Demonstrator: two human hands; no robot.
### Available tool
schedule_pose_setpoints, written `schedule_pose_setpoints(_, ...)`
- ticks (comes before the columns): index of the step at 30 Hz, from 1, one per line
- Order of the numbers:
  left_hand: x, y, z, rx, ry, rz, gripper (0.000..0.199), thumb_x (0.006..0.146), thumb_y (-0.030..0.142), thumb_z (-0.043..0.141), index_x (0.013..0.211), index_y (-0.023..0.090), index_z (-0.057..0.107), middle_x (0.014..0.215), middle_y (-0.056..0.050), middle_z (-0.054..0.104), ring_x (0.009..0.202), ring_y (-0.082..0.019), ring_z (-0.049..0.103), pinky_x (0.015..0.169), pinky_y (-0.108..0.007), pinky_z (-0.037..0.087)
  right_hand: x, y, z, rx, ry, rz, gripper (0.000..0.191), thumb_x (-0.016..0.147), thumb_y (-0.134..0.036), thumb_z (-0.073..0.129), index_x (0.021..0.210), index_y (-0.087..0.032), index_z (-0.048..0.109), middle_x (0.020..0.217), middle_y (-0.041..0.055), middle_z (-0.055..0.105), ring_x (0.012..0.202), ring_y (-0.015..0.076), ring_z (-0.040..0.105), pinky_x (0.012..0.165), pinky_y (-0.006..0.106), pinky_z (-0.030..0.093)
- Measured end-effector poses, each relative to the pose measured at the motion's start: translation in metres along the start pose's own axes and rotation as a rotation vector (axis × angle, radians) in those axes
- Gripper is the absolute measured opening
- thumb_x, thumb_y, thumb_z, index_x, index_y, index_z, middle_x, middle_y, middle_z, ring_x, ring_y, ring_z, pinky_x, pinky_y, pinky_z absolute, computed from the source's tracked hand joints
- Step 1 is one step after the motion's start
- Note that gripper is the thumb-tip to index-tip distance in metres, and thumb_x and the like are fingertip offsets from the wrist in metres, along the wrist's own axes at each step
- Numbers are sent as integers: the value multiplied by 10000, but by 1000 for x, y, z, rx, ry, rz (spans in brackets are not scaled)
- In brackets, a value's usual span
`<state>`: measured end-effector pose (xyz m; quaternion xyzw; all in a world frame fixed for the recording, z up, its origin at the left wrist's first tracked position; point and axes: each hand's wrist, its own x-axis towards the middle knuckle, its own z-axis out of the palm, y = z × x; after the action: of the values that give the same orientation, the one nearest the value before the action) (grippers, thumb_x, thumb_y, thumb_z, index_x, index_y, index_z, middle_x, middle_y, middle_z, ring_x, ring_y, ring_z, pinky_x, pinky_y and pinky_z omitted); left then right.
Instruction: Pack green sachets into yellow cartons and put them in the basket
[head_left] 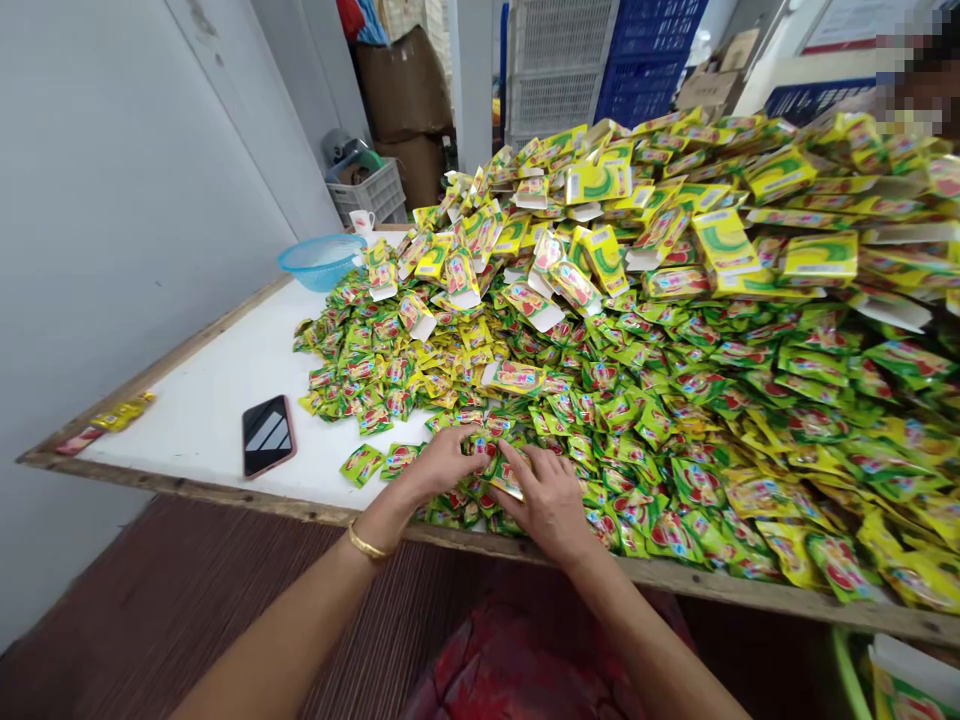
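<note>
Near the front edge of the table, my left hand (444,462), with a gold bangle on its wrist, pinches a small green candy packet (481,446) between thumb and fingers. Close beside it, my right hand (553,500) has its fingers round a small yellow printed carton (508,478), partly hidden by the hand. The packet and the carton almost meet between my hands. A heap of green and yellow packets (637,415) lies under and around both hands. Behind it rises a pile of small yellow cartons (727,243), several with their end flaps standing open.
On the white tabletop (199,400) at the left lie a phone (268,436) and a strip of yellow and red sachets (112,418). A blue plastic basket (321,262) stands at the far corner. Stacked crates (559,70) stand behind. Part of another person shows at the upper right.
</note>
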<state>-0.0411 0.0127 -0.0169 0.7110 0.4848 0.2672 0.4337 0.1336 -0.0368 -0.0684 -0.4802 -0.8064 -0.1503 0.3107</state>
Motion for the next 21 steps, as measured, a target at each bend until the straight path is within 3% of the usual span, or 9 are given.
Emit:
schedule_pose_setpoints(5, -1, 5, 1, 236, 152, 123, 178, 718, 180, 564, 878, 194, 643, 968, -49, 668, 951, -211, 575, 884, -321, 421, -2, 0, 5, 94, -28, 3, 491, 894, -430, 488, 1295, -147, 496, 1035, 119, 582, 936, 218, 510, 795, 344, 399)
schedule_pose_setpoints(12, -7, 11, 25, 112, 303, -33, 134, 740, 306, 545, 709, 180, 578, 724, -15, 609, 714, -164, 524, 722, -272, 428, -2, 0, 5, 56, 13, 74, 482, 906, -453, 461, 1281, -154, 510, 1008, 110, 591, 932, 214, 519, 775, 334, 388)
schedule_pose_setpoints(14, -7, 9, 27, -48, 276, -116, 179, 715, 350, 553, 682, 176, 568, 666, -4, 582, 679, -160, 507, 685, -268, 421, -2, 0, 3, 42, 12, 55, 472, 900, -442, 480, 1277, -161, 518, 1020, 108, 592, 929, 213, 517, 783, 337, 379)
schedule_pose_setpoints(17, -6, 7, 23, -305, 124, -177, 229, 670, 388, 576, 710, 162, 581, 662, 4, 582, 667, -155, 503, 657, -260, 415, -2, -1, 0, 31, -9, 23, 473, 888, -425, 507, 1291, -177, 511, 1032, 103, 591, 926, 212, 510, 792, 342, 370)
schedule_pose_setpoints(21, -4, 11, 16, -116, 44, -93, 178, 691, 328, 550, 640, 158, 569, 626, 17, 535, 646, -139, 455, 635, -245, 387, -3, -1, 0, 47, -20, -8, 490, 879, -417, 520, 1308, -182, 497, 1039, 106, 586, 934, 216, 508, 797, 347, 372)
